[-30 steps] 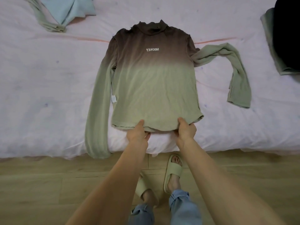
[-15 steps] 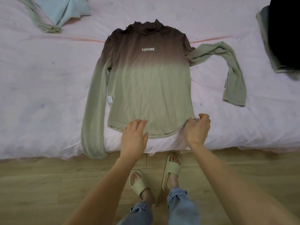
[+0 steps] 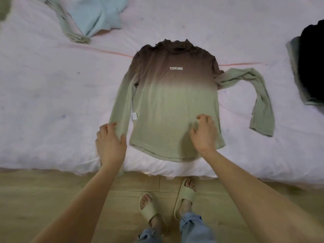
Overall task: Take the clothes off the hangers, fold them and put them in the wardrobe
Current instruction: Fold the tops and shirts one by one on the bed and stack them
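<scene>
A long-sleeved top (image 3: pixel 173 106), brown at the neck fading to pale green, lies flat on the bed with mirrored white lettering on the chest. My left hand (image 3: pixel 110 142) is on its left sleeve (image 3: pixel 122 102) near the bed edge, thumb and fingers closing round the cloth. My right hand (image 3: pixel 203 133) rests on the lower right of the body with its fingers bent, holding nothing. The right sleeve (image 3: pixel 259 102) bends outward and down across the sheet.
The bed (image 3: pixel 52 95) has a pale pink sheet. A light blue garment (image 3: pixel 94 16) lies at the back left, and a black and grey-green pile (image 3: pixel 310 67) at the right edge. Wooden floor (image 3: pixel 35 199) and my sandalled feet are below.
Both hands have left the hem. My left hand moved left onto the left sleeve; my right hand moved up onto the lower body of the top.
</scene>
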The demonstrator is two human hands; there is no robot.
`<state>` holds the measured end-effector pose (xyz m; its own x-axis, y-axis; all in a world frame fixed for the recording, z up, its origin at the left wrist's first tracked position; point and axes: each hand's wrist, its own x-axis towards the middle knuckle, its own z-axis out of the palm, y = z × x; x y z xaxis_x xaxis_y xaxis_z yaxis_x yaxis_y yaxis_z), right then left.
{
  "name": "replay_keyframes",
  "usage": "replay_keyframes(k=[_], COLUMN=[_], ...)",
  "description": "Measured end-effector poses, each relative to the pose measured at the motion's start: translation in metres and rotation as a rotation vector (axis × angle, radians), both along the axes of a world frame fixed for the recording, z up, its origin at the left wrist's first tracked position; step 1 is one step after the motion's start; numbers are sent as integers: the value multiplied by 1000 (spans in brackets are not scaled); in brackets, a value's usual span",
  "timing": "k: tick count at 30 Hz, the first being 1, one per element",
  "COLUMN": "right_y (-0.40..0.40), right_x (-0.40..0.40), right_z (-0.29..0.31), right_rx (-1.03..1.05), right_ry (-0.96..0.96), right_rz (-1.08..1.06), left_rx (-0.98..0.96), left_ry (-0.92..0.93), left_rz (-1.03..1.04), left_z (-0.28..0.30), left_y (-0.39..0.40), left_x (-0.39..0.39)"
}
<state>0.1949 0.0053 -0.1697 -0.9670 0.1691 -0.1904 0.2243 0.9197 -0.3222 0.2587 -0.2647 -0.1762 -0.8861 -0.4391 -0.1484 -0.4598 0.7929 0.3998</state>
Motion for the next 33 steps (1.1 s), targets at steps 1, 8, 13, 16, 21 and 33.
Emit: replay_keyframes(k=[1, 8, 13, 16, 21, 33], right_y=[-23, -172, -247, -290, -349, -364], right_x=[-6, -55, -104, -138, -195, -248], right_z=[2, -1, 9, 14, 11, -6], right_rx=[-82, -202, -64, -4, 116, -176], right_ry=[-18, -62, -250, -315, -336, -134], right_rz=[125, 578, 788, 925, 1023, 695], left_rx=[27, 498, 574, 557, 236, -40], left_ry=[-117, -155, 81, 73, -111, -140], left_rz=[72, 183, 451, 405, 193, -117], left_z=[-3, -19, 9, 28, 53, 16], left_y=[-16, -73, -127, -168, -228, -234], left_x=[3, 5, -25, -63, -121, -200])
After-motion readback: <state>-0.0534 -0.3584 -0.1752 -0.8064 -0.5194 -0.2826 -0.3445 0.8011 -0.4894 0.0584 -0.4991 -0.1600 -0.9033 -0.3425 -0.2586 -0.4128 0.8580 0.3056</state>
